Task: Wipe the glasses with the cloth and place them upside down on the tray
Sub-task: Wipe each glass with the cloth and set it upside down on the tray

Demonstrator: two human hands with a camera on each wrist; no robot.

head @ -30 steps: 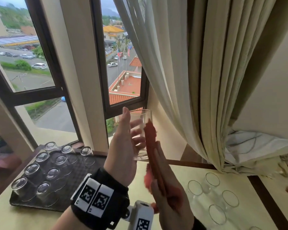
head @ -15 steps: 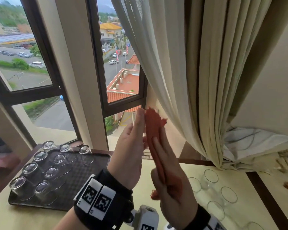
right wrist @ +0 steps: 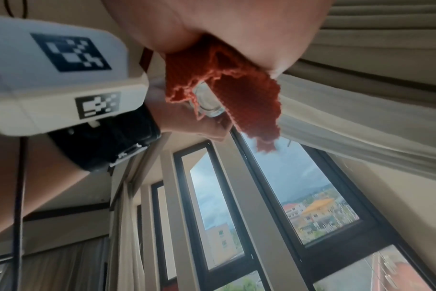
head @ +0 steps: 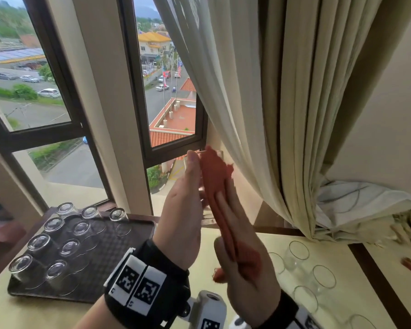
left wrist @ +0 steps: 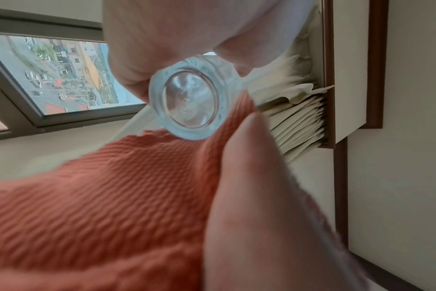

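Orange cloth (head: 217, 184) now covers nearly the whole side of the glass (left wrist: 196, 102), where a second ago it reached only partway; the wipe is well underway. Left hand (head: 180, 217) grips the raised glass, right hand (head: 244, 264) presses the cloth flat-fingered. Tray (head: 128, 236) waits below left

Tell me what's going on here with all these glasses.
A person is wiping a glass, gripped in the left hand, with an orange cloth pressed against it by the right hand. Nine glasses already sit upside down on the dark tray. Several more wait upright on the table to the right.
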